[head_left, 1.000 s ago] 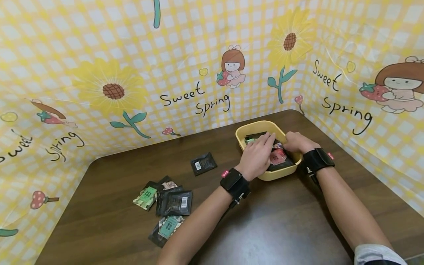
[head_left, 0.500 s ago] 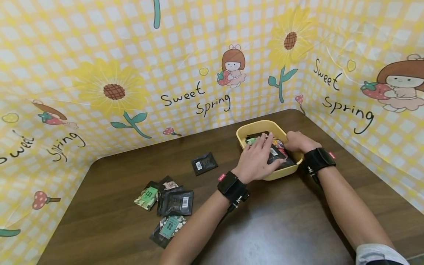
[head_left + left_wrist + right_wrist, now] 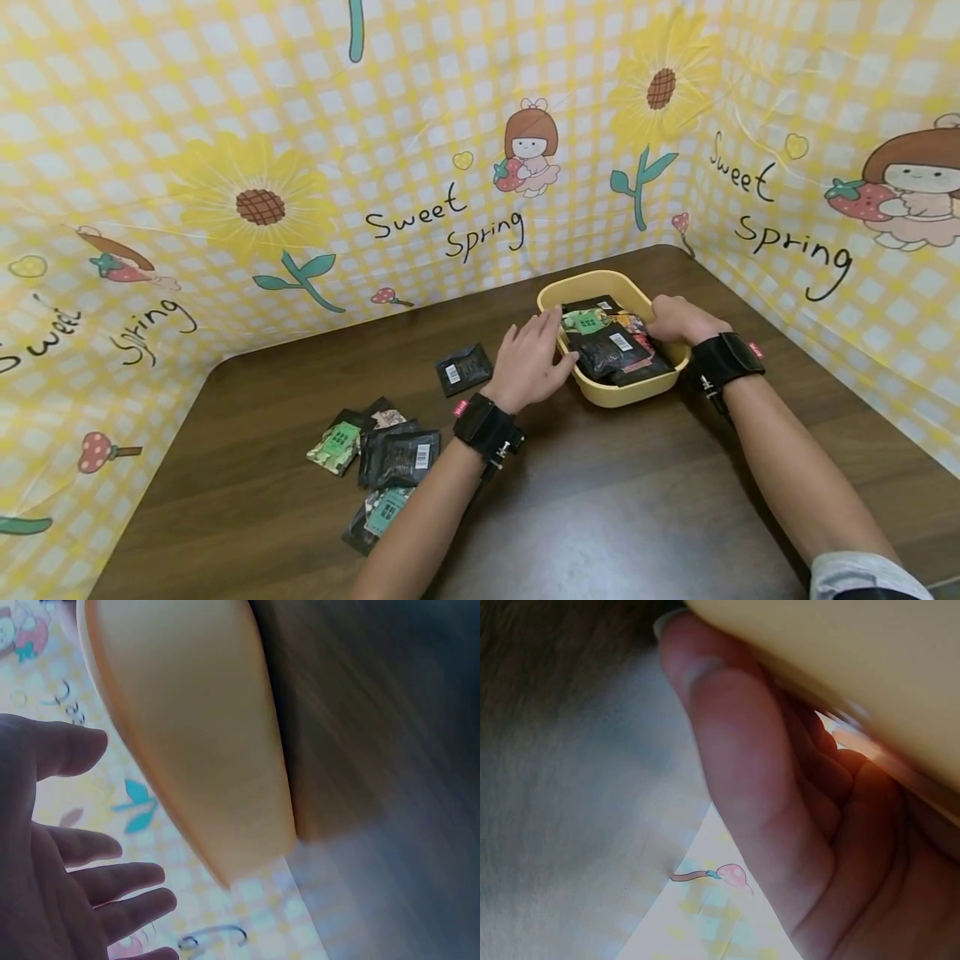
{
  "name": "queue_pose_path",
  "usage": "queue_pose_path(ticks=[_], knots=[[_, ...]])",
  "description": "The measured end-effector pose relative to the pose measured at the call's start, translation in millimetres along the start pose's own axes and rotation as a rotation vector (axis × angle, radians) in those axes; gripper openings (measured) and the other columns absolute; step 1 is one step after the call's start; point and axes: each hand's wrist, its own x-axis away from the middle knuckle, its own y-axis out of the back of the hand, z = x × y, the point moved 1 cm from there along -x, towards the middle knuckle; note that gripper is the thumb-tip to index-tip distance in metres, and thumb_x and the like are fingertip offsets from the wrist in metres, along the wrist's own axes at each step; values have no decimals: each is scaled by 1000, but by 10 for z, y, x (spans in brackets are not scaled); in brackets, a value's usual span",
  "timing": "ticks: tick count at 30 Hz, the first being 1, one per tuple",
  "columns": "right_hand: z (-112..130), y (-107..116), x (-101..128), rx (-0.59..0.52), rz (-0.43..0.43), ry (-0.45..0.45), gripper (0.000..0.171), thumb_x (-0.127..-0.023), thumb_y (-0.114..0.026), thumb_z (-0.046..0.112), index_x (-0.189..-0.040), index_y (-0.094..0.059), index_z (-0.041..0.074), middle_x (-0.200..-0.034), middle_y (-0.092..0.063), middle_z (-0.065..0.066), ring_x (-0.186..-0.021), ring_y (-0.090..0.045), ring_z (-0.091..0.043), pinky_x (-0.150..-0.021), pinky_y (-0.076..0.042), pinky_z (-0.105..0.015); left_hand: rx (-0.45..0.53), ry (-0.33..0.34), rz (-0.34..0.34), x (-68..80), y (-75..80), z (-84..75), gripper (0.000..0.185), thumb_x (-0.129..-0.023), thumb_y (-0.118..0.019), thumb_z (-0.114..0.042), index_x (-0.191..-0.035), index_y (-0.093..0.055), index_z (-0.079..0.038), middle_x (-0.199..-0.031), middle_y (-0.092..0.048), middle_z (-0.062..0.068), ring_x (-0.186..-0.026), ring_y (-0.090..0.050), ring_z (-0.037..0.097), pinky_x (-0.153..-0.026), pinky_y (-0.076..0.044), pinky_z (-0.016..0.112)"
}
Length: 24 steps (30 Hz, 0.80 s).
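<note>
A yellow plastic bin [image 3: 633, 393] stands at the right of the table, with several flat black sachets inside. A black sachet [image 3: 602, 353] with a barcode label lies on top, beside a green-labelled sachet [image 3: 587, 321]. My right hand [image 3: 682, 320] grips the bin's right rim; in the right wrist view its fingers curl round the edge. My left hand [image 3: 529, 358] is just outside the bin's left side, fingers extended and holding nothing. From the left wrist view, that hand's spread fingers [image 3: 124, 883] are beside the bin's outer wall [image 3: 195, 750].
A lone black sachet [image 3: 463, 369] lies on the brown table [image 3: 585, 492] behind my left wrist. Further left is a loose pile of several sachets [image 3: 401, 458], partly behind my left forearm. A yellow checked cloth [image 3: 420, 150] surrounds the table's back and sides.
My left hand has drawn back leftward out of the bin, leaving a black sachet face down on the others. The right hand has kept its grip on the rim.
</note>
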Motion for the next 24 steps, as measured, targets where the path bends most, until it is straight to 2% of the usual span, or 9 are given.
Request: queue_pose_path(ticks=[4, 9, 16, 18, 24], knots=[[-8, 0, -3, 1, 6, -3, 13, -84, -49, 13, -76, -53, 4, -69, -53, -7, -59, -55, -20, -53, -42, -28, 23, 44, 23, 31, 16, 196, 70, -97, -48, -44, -154, -22, -13, -155, -35, 13, -143, -35, 29, -116, -26, 54], [-12, 0, -12, -3, 13, -8, 13, -85, -49, 13, -76, -53, 4, -69, -53, -7, -59, -55, -20, -52, -42, -29, 19, 148, 66, 53, 51, 464, 70, -97, -49, -45, -153, -25, -11, -155, -34, 13, -143, -35, 30, -116, -25, 55], [1, 11, -9, 11, 11, -3, 14, -85, -50, 14, -75, -53, 4, -70, -55, -8, -60, -55, -19, -53, -42, -29, -15, 308, 210, 137, 88, 809, 66, -96, -51, -46, -147, -39, -7, -152, -40, 15, -140, -39, 31, -114, -29, 56], [8, 12, -7, 8, 11, -4, 14, -85, -50, 14, -76, -54, 4, -71, -56, -8, -61, -56, -19, -53, -43, -29, -10, 325, 250, 172, 97, 874, 65, -94, -55, -44, -146, -41, -6, -151, -40, 17, -139, -40, 33, -113, -29, 57], [-10, -10, 4, 5, 11, -4, 15, -85, -50, 15, -77, -54, 3, -71, -56, -9, -61, -56, -20, -53, -42, -29, 25, 323, 343, 238, 108, 978, 67, -91, -60, -42, -145, -41, -7, -147, -46, 16, -133, -46, 35, -107, -34, 60]])
